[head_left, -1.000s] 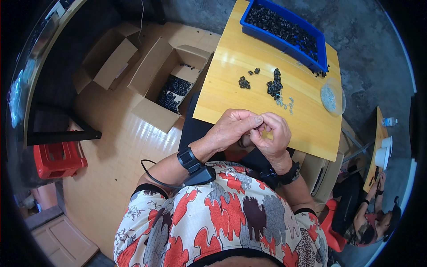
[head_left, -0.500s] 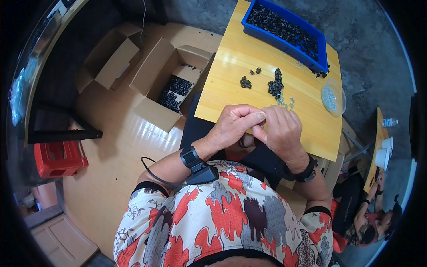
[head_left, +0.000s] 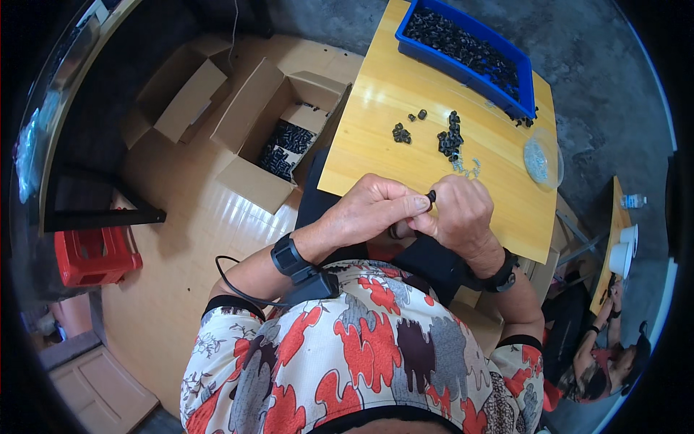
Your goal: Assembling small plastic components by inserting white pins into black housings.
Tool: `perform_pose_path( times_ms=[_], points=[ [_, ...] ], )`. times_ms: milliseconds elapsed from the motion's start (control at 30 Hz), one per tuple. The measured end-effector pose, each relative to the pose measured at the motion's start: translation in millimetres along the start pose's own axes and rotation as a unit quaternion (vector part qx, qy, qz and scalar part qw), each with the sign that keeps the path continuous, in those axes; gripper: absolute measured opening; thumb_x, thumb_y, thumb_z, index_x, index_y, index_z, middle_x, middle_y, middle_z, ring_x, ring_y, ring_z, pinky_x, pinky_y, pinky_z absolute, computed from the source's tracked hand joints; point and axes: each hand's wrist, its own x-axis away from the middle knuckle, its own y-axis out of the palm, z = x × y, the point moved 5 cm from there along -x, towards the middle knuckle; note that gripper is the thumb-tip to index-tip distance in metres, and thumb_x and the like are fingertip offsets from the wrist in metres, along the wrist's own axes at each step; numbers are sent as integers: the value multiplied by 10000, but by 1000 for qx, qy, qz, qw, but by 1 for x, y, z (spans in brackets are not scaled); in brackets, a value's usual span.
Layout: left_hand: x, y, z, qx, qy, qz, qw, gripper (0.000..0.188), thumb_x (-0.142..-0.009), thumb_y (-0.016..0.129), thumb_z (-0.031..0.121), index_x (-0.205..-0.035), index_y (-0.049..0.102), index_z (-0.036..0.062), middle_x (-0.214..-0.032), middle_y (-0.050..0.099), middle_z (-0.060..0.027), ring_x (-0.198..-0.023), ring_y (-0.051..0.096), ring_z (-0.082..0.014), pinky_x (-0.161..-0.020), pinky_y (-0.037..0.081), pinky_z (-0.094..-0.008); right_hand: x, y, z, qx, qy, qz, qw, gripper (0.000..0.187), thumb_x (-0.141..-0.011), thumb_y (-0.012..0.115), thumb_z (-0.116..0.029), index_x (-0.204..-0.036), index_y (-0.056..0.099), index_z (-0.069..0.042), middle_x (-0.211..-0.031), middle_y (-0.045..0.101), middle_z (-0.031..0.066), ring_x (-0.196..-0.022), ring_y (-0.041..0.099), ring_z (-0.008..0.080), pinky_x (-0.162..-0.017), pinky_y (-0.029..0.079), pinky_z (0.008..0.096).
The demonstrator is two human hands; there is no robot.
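Note:
My left hand [head_left: 369,213] and my right hand [head_left: 459,217] meet at the near edge of the yellow wooden table [head_left: 376,123]. Between their fingertips sits a small black part [head_left: 431,196], pinched from both sides. On the table beyond them lie loose black parts [head_left: 450,137], a smaller cluster of black parts [head_left: 400,133] and a few small silvery pieces [head_left: 468,170]. A blue tray [head_left: 531,101] full of black parts stands at the table's far edge.
A clear round dish [head_left: 542,158] rests on the table's right side. An open cardboard box [head_left: 285,141] holding black parts stands on the floor at the left, another box [head_left: 181,101] beyond it. A red crate [head_left: 90,253] sits far left. Another person [head_left: 600,347] sits at lower right.
My right hand has turned palm-down and shifted slightly right. The small black part now shows between the fingertips of both hands.

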Motion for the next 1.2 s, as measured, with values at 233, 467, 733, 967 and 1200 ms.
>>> perform_pose_path(
  times_ms=[233, 467, 733, 967, 1200],
  points=[
    [-1, 4, 10, -84, 45, 11, 995, 180, -909, 586, 136, -908, 682, -16, -823, 669, -38, -766, 579, -70, -701, 469, -224, -3, -4, 2, 16, -25, -11, 999, 342, -674, 649, -318, -635, 386, -103, -574, 359, 51, -499, 433, 207, -472, 312, 340],
    [-3, -6, 1, -156, 45, 20, 987, 181, -912, 588, 146, -922, 682, -8, -786, 654, -24, -734, 552, -56, -655, 451, -223, 0, 8, 2, -7, -47, -28, 998, 307, -640, 650, -264, -619, 387, -107, -555, 371, 51, -486, 440, 209, -466, 309, 343],
    [-9, -20, -24, -113, 47, 3, 993, 214, -918, 580, 165, -925, 680, -24, -814, 664, -23, -770, 577, -61, -709, 473, -213, 11, 21, 7, -85, 62, -61, 993, 279, -676, 735, -260, -802, 570, -74, -627, 511, 57, -527, 516, 226, -508, 422, 326],
    [-3, -31, -21, -67, 14, 26, 997, 203, -913, 585, 178, -892, 689, 5, -820, 671, -33, -791, 595, -80, -751, 474, -234, 19, 28, 22, -398, 327, -181, 838, 248, -787, 680, -136, -1010, 618, -46, -734, 605, 39, -647, 601, 120, -589, 478, 268],
    [-5, -22, -24, -34, 27, 21, 999, 178, -912, 581, 134, -883, 680, -11, -823, 665, -47, -790, 602, -101, -748, 475, -239, 24, 37, 20, -492, 321, -108, 802, 135, -874, 554, -54, -982, 593, 16, -774, 643, 31, -680, 604, 82, -618, 500, 224]
  ],
)
